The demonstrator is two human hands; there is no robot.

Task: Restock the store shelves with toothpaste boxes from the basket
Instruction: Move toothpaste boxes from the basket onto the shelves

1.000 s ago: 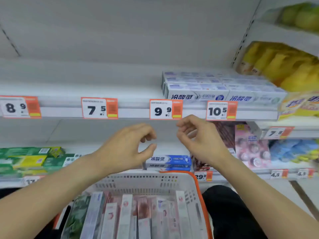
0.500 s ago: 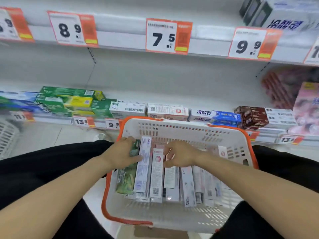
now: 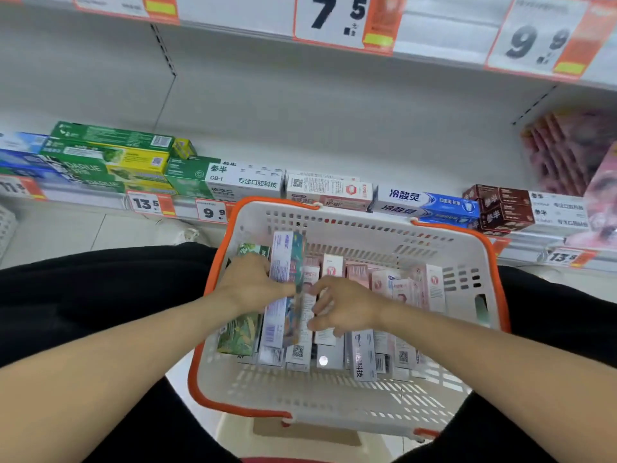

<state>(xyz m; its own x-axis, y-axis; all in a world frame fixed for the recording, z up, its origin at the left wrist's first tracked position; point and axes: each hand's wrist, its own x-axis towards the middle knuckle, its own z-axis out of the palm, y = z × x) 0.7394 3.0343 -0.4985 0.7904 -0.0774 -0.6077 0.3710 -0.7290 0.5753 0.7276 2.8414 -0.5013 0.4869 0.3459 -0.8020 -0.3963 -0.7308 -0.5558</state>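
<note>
A white basket [image 3: 337, 401] with an orange rim sits between my knees, holding several toothpaste boxes laid side by side. My left hand [image 3: 253, 284] grips a white-and-teal toothpaste box [image 3: 283, 289] and tilts it up on its edge above a green box [image 3: 240, 332]. My right hand [image 3: 344, 304] has its fingers curled onto the same box's right side, over the pink and white boxes [image 3: 397, 289] beneath. The shelf [image 3: 300, 152] behind the basket carries a front row of toothpaste boxes.
Green Darlie boxes [image 3: 110, 162] are stacked at the shelf's left; white, blue [image 3: 430, 203] and brown boxes [image 3: 500, 208] follow to the right. Price tags 7.5 [image 3: 337, 18] and 9.9 hang on the upper shelf edge. My dark-clothed legs flank the basket.
Both hands dropped from the upper shelf into the basket. The white-and-teal box has since been tipped up on its edge between my hands, and the view came closer.
</note>
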